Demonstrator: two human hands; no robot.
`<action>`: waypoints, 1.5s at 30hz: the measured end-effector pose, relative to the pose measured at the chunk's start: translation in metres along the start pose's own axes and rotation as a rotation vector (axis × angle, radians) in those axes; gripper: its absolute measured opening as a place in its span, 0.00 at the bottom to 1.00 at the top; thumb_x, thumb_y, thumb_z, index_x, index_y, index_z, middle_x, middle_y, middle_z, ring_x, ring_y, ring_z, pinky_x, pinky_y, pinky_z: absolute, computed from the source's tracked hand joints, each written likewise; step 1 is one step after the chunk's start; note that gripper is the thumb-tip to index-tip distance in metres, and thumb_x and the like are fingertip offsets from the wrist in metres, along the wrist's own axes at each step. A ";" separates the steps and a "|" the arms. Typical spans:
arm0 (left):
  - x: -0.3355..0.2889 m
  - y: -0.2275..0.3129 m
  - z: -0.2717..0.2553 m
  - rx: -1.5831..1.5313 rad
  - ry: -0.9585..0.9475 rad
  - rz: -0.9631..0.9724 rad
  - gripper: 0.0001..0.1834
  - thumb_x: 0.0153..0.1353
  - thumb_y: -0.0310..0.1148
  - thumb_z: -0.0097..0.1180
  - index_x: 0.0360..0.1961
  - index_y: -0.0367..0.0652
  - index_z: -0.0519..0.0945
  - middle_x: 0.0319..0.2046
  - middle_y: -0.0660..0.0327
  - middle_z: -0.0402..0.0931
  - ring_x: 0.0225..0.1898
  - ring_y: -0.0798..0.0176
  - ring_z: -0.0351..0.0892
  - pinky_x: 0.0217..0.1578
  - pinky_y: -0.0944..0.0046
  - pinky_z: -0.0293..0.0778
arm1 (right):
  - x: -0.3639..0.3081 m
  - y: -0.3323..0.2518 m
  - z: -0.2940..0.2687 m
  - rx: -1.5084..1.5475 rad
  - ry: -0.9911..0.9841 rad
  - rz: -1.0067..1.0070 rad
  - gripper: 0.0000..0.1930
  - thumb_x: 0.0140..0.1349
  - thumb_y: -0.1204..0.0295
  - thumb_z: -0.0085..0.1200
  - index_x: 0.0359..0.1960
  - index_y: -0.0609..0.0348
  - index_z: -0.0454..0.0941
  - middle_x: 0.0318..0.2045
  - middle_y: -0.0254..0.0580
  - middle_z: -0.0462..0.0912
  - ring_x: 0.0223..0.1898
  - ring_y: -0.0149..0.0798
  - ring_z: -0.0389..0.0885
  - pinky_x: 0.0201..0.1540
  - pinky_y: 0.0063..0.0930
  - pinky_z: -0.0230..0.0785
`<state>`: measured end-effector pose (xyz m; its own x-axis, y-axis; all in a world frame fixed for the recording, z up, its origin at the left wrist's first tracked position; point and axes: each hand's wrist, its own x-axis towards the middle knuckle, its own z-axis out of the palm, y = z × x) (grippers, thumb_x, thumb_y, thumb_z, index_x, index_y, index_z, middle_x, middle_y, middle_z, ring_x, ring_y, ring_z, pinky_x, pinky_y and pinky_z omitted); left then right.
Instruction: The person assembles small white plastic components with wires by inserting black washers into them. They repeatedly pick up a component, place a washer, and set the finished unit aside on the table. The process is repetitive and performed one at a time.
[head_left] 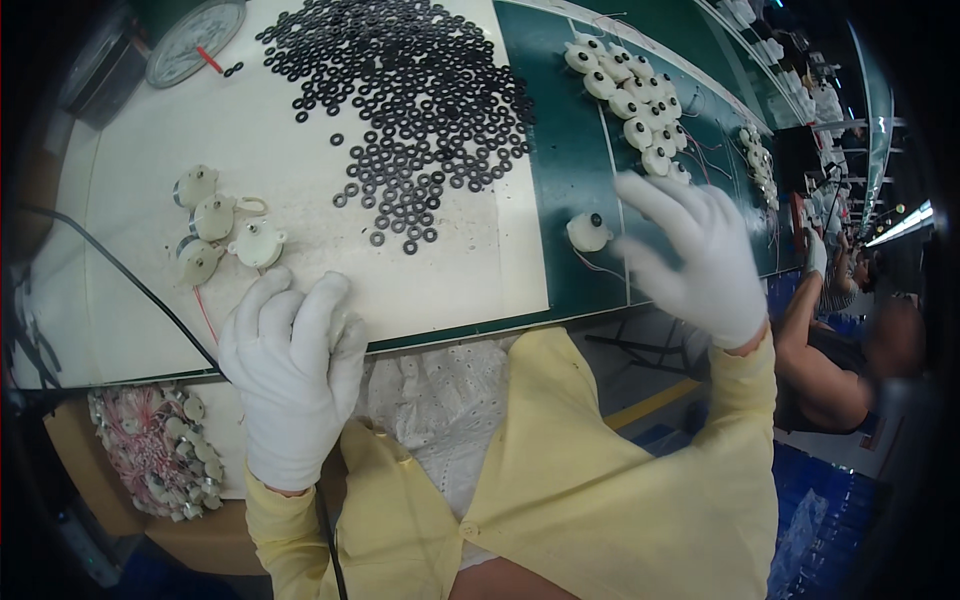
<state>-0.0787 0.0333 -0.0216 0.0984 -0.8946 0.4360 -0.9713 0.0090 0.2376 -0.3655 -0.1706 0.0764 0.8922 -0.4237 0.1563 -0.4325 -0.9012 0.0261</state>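
My left hand (295, 370), in a white glove, is at the front edge of the white work surface (455, 270). Its fingers are curled toward the thumb; what they may hold is hidden. Just beyond its fingertips lie several round cream-white geared motors (257, 243), one with a red wire trailing down. My right hand (700, 260), also gloved and slightly blurred, hovers with fingers spread over the green mat (560, 180). Beside its fingertips sits a single white motor (588, 234) topped by a black ring, with thin wires; a gap shows between them.
Many black rubber rings (420, 110) spread over the middle. A group of ringed motors (635, 100) stands at the far right. A box of wired motors (165, 450) is below left. A black cable (120, 265) crosses the left side. A co-worker's arm (800, 320) shows at right.
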 end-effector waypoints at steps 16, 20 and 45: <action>0.002 0.005 -0.007 0.014 -0.090 -0.016 0.25 0.60 0.34 0.65 0.60 0.47 0.77 0.46 0.58 0.74 0.59 0.45 0.73 0.59 0.46 0.64 | -0.047 0.116 0.006 -0.105 -0.041 0.582 0.20 0.57 0.68 0.66 0.53 0.44 0.84 0.33 0.42 0.83 0.34 0.48 0.84 0.38 0.40 0.76; 0.007 0.007 -0.012 0.007 -0.098 0.008 0.23 0.62 0.28 0.63 0.60 0.42 0.77 0.47 0.53 0.75 0.57 0.41 0.75 0.56 0.44 0.69 | -0.053 0.142 0.039 0.004 0.026 0.511 0.24 0.59 0.73 0.60 0.59 0.45 0.82 0.40 0.47 0.85 0.39 0.52 0.84 0.45 0.41 0.77; 0.010 -0.011 -0.044 -0.131 0.093 -0.053 0.20 0.68 0.31 0.58 0.59 0.35 0.77 0.46 0.54 0.82 0.54 0.42 0.79 0.56 0.46 0.72 | -0.058 0.149 0.053 0.297 0.188 0.675 0.16 0.66 0.75 0.56 0.54 0.60 0.85 0.46 0.50 0.89 0.45 0.43 0.88 0.53 0.31 0.77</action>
<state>-0.0574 0.0440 0.0181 0.1738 -0.8500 0.4972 -0.9285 0.0268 0.3703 -0.4747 -0.2847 0.0185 0.3980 -0.8930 0.2100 -0.7999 -0.4499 -0.3972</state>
